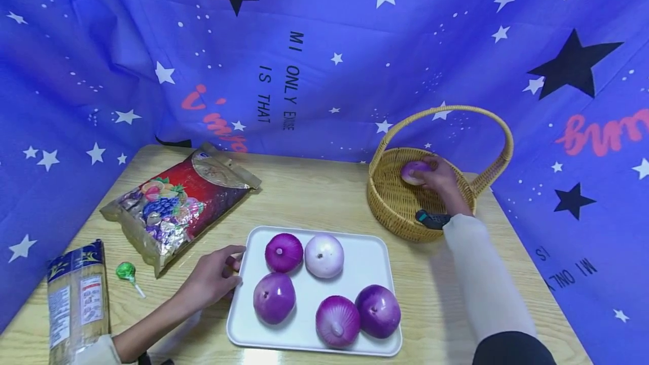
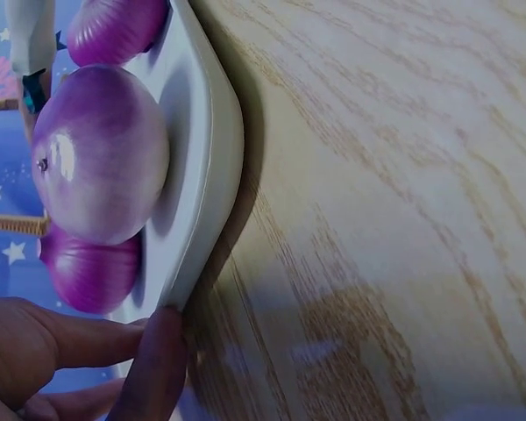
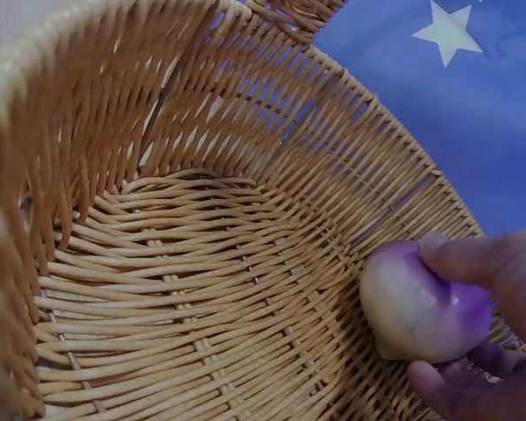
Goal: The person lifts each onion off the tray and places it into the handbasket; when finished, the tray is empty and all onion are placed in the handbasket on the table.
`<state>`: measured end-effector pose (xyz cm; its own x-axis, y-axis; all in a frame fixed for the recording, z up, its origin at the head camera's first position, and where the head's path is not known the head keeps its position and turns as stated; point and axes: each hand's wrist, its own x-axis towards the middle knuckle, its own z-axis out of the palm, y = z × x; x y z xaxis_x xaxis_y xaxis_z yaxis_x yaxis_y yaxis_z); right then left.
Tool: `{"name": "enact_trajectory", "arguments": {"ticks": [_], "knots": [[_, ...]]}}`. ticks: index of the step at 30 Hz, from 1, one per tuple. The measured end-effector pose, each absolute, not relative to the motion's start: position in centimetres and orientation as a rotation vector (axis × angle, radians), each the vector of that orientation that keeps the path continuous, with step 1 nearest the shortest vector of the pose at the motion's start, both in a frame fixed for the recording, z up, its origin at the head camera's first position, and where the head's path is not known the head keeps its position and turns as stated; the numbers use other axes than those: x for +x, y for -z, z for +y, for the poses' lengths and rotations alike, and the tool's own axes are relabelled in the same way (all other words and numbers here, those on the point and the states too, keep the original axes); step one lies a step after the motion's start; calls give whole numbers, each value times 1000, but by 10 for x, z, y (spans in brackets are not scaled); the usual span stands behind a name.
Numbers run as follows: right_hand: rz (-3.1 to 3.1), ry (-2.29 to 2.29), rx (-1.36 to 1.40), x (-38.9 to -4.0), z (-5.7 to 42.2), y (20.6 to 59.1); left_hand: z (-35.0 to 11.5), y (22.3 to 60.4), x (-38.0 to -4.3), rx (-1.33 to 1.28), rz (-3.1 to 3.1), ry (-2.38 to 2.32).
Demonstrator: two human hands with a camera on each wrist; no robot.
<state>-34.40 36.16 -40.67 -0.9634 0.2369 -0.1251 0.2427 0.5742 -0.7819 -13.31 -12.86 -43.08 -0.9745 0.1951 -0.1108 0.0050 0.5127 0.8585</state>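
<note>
one purple-and-white onion [image 1: 412, 173] is inside the wicker basket [image 1: 391, 223], pinched in our right hand [image 1: 440, 176], while our left hand [image 1: 212, 275] pinches the white tray [image 1: 304, 311]. we seem mid-transfer (placing or picking, we can't tell); the next move likely calls for gentle release or a clean lift. the blue backdrop [image 1: 334, 16] reads "mi only" and "is that".

The head camera looks forward and down, from above, over the tabletop [image 1: 304, 196]. The left wrist camera is very near the tray [image 2: 221, 132], and its picture is turned sideways. The right wrist camera looks closely down into the basket [image 3: 193, 254]. The head view shares the tray with the left wrist view, and the basket with the right.
</note>
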Motion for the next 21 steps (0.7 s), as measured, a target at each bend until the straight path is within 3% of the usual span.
{"name": "enact_trajectory", "arguments": {"ticks": [21], "knots": [[2901,1378,128,-294,348,343,-129,431,-134,190,2599,-1373]]}}
